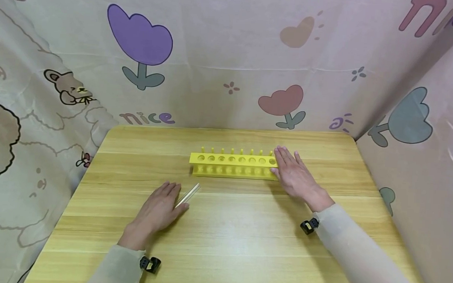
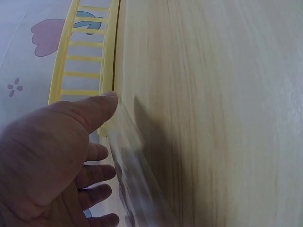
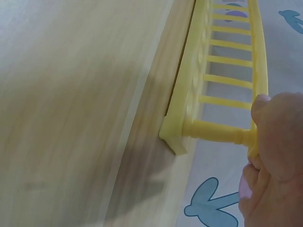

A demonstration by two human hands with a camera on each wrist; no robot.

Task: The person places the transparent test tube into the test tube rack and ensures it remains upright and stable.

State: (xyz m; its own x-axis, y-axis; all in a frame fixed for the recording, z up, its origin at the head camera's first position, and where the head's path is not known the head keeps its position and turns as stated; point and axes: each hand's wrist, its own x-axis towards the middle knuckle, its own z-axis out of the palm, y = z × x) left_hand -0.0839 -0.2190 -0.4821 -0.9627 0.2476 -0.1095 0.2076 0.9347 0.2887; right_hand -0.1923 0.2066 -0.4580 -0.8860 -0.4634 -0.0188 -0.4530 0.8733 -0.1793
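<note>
A yellow test tube rack (image 1: 233, 160) stands toward the back of the table, with a row of round holes along its top plate and short pegs behind. My right hand (image 1: 295, 175) rests on the rack's right end, its fingers extended; in the right wrist view the thumb (image 3: 261, 105) touches the upper rail. To the front left of the rack, my left hand (image 1: 160, 206) lies low over the table with its fingers stretched out. Clear test tubes (image 1: 188, 194) lie between its thumb and forefinger, partly covered by the hand; they also show in the left wrist view.
The pale wooden table (image 1: 244, 245) is bordered at the back and sides by printed cloth curtains (image 1: 209, 38). A small black camera is strapped at each wrist, just past the light sleeves (image 1: 359, 251).
</note>
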